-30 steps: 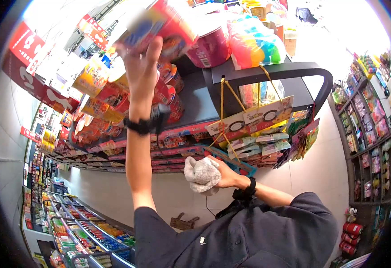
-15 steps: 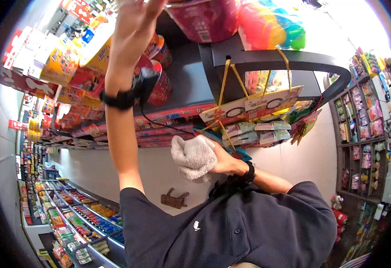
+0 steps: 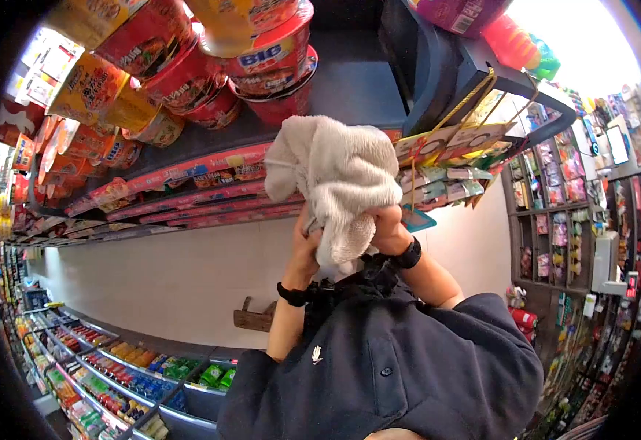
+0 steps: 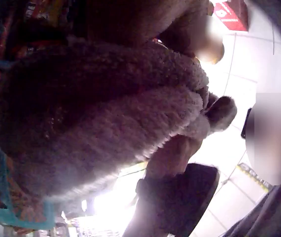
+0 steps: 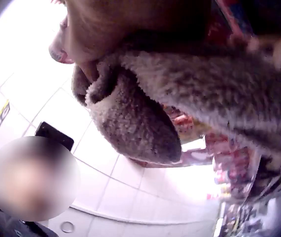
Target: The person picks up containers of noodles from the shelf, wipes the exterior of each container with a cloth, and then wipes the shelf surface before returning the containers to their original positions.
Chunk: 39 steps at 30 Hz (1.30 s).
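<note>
A light grey cloth hangs bunched in front of the chest, gripped from both sides. My left hand holds its lower left edge, partly covered by the folds. On the other side my right hand grips the cloth with curled fingers. In the left wrist view the fluffy cloth fills the middle, with the right hand's wrist beyond it. The right wrist view shows a folded end of the cloth drooping under the right hand. Behind the cloth is the dark shelf.
Stacked red noodle tubs and yellow tubs crowd the shelf's left side. A dark rail curves round its right end, with cards hanging on yellow cords. Drink racks stand at lower left, a brown stool on the floor.
My left hand has let go of the noodle tub, come down from the shelf and taken hold of the cloth. The cloth, formerly in the right hand alone, is now spread wider. The view has shifted.
</note>
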Each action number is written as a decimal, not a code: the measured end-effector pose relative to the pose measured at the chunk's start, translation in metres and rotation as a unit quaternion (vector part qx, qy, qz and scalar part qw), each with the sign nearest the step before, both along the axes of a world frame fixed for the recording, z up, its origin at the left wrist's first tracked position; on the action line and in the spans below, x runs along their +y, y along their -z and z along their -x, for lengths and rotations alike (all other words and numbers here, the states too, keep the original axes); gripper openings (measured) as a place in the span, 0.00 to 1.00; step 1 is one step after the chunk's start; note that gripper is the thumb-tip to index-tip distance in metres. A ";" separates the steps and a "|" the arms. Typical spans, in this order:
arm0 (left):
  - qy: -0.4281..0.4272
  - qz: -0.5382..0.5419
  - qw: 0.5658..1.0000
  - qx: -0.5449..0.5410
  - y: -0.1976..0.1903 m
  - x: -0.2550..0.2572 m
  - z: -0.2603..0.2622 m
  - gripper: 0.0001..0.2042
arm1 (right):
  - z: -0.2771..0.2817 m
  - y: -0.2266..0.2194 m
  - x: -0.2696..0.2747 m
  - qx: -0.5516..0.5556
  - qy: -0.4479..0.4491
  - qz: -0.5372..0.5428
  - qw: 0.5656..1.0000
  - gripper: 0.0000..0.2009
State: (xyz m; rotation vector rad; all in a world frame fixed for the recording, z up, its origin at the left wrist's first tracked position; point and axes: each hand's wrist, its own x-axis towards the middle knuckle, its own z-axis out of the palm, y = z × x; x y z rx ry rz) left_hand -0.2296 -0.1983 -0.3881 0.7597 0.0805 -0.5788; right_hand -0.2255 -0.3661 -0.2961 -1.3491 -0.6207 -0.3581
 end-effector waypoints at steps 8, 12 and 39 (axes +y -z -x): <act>0.368 -0.245 0.823 -0.356 -0.013 0.050 -0.041 0.42 | 0.027 -0.007 -0.035 0.175 0.069 -0.389 0.902 0.28; 0.208 -0.195 0.945 -0.162 0.010 0.052 -0.052 0.38 | 0.027 -0.067 -0.018 0.175 0.227 -0.148 0.946 0.34; -0.206 -0.616 0.420 -0.634 -0.046 0.044 -0.177 0.28 | -0.213 -0.019 -0.065 0.262 0.559 0.490 0.616 0.48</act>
